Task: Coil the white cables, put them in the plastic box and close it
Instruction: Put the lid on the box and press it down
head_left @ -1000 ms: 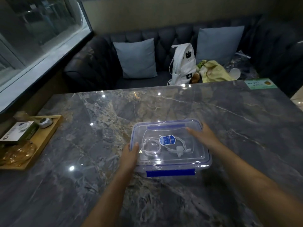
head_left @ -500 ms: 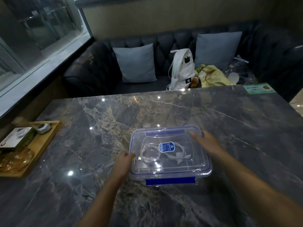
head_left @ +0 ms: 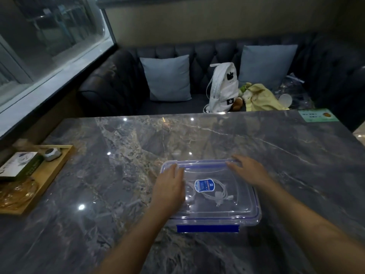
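A clear plastic box [head_left: 246, 214] with blue trim stands on the marble table, its lid on top and a blue clip [head_left: 207, 228] down along the near side. Coiled white cables [head_left: 217, 194] show through the lid beside a blue sticker [head_left: 204, 185]. My left hand [head_left: 169, 186] lies flat on the lid's left part, fingers reaching toward the far left corner. My right hand [head_left: 246, 171] rests on the far right part of the lid, fingers pointing left along the far edge.
A wooden tray [head_left: 49, 175] holding a small box and other items sits at the table's left edge. Behind the table is a dark sofa with two grey cushions, a white backpack [head_left: 223, 88] and a yellow cloth. A green card [head_left: 318, 115] lies at the far right corner.
My left hand has moved from the box's left side up onto the lid toward the far left corner. My right hand has slid toward the far edge.
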Motion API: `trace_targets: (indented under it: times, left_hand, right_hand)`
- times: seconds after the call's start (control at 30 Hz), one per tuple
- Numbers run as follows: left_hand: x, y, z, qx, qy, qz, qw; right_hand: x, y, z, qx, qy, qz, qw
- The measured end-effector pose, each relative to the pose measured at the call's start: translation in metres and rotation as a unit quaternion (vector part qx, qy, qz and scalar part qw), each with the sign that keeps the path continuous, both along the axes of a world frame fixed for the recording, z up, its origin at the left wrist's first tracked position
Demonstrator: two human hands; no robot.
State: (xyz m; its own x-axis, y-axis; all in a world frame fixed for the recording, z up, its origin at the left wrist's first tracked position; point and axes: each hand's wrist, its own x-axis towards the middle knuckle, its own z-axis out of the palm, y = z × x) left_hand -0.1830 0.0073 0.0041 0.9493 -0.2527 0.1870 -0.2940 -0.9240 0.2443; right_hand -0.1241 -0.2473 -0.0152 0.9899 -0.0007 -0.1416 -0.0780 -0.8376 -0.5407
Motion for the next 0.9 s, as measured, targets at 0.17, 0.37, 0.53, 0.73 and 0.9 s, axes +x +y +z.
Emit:
trace_targets:
  times: [0.17,0.37,0.53,0.73,0.9]
  left_hand:
    - [-0.038,-0.035,-0.005,0.040,0.058,-0.222,0.973]
    - [-0.046,-0.039,-0.019,0.232,0.052,-0.277,0.931]
    - [-0.048,-0.041,-0.018,0.239,0.069,-0.267,0.931]
    - [-0.049,-0.043,-0.005,0.244,0.092,-0.269,0.927]
    - [-0.049,-0.042,0.001,0.249,0.104,-0.289,0.918]
  right_hand:
    - [0.024,0.003,0.012,-0.027,0.030,0.019,0.999]
    - [0.040,0.019,0.017,-0.014,0.112,0.083,0.990]
    - [0.053,0.023,0.024,-0.039,0.144,0.076,0.986]
    - [0.057,0.030,0.024,0.022,0.161,0.084,0.983]
    - [0.046,0.018,0.017,0.165,0.130,0.007,0.978]
